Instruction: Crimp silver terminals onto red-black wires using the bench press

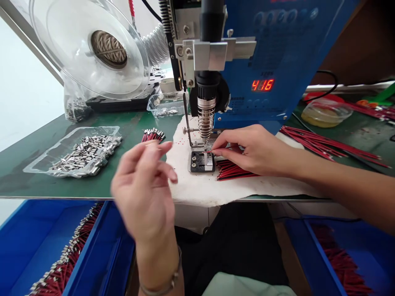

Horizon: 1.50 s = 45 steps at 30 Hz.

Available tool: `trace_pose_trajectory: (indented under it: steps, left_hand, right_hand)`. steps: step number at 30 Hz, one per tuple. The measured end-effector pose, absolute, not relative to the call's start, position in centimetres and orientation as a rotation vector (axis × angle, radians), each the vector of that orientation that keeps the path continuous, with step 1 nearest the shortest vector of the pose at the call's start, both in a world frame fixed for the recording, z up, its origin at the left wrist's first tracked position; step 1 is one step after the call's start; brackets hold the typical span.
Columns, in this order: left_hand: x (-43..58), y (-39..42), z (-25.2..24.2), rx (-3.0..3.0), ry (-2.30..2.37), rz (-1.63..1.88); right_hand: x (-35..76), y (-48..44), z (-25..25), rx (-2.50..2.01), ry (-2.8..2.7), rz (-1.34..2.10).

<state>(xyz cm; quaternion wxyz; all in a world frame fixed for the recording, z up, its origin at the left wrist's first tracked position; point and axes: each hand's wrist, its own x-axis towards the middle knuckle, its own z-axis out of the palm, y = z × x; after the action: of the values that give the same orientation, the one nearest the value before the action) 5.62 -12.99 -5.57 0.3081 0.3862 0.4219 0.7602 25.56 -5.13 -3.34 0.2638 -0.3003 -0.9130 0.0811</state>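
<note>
I pinch a thin red wire (208,152) under the blue machine (277,53).
The red wire is short and skinny. My right hand (256,150) holds it tight in its fingertips, and its end lies on the little black block (202,161) just left of that hand. My left hand (145,193) is up nearby, well apart from the wire. It is blurry, so I cannot tell if it holds something.
</note>
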Motion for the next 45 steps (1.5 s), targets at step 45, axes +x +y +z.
trace_pose_trajectory:
  steps: [45]
  left_hand:
    - [6.4,-10.4,-6.9,1.268,1.387,1.58]
  right_hand:
    - [24.9,-5.2,-3.7,-0.861,-2.36,0.335]
